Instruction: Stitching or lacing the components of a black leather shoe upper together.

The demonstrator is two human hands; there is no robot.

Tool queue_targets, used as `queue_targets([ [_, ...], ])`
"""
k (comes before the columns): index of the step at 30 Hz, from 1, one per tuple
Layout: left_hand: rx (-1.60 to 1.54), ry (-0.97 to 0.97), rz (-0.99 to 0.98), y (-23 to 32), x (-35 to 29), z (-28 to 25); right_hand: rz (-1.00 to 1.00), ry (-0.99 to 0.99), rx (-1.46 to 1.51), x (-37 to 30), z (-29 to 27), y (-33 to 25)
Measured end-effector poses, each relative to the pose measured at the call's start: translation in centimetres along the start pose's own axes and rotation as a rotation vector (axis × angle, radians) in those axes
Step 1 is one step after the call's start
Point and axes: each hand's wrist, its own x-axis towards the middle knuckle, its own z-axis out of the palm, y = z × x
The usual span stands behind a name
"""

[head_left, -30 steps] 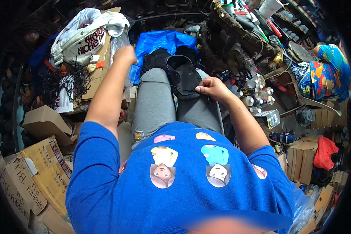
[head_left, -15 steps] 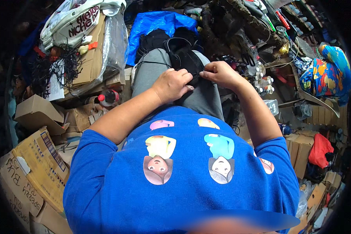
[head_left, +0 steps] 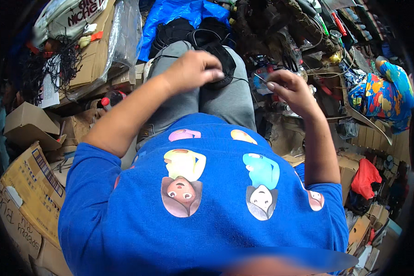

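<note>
Across my grey-trousered lap lies a black, shoe-like piece [head_left: 226, 62] with dark cord about it. My left hand [head_left: 195, 70] is over its left side, fingers curled toward the thumb and slightly blurred. What lies between those fingertips is hidden. My right hand [head_left: 290, 88] is raised to the right of my lap, apart from the black piece. Thumb and fingers pinch a thin metal needle [head_left: 260, 77] that points up and left. A dark cord [head_left: 240, 80] runs from the black piece toward the right.
Blue plastic sheeting [head_left: 152, 28] lies beyond my knees. Flattened cardboard [head_left: 94, 62] and tangled black cords [head_left: 69, 69] are at left, with a red-capped bottle [head_left: 112, 99] nearer. A red plastic bag [head_left: 366, 178] and a multicoloured cloth bundle [head_left: 386, 94] are at right.
My hands were close together at the black piece; now they are apart. The right hand has moved right with the needle, which now shows. The left hand has shifted up and left.
</note>
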Motion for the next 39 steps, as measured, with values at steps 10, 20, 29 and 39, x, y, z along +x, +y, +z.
queue_targets([
  [10,0.113,-0.256,0.029,-2.4,5.8,-0.1,-0.102,0.075,-0.320,3.6,4.1,1.9],
  [20,-0.222,-0.437,-0.046,-4.0,6.7,-0.4,-0.188,0.093,-0.479,4.6,4.8,1.0],
  [29,-0.238,-0.476,-0.071,-3.7,6.5,-1.0,0.000,0.109,-0.292,4.7,5.9,1.0],
  [39,-0.177,-0.433,-0.020,-4.1,6.0,-1.0,-0.142,-0.003,-0.357,6.4,5.0,1.7],
])
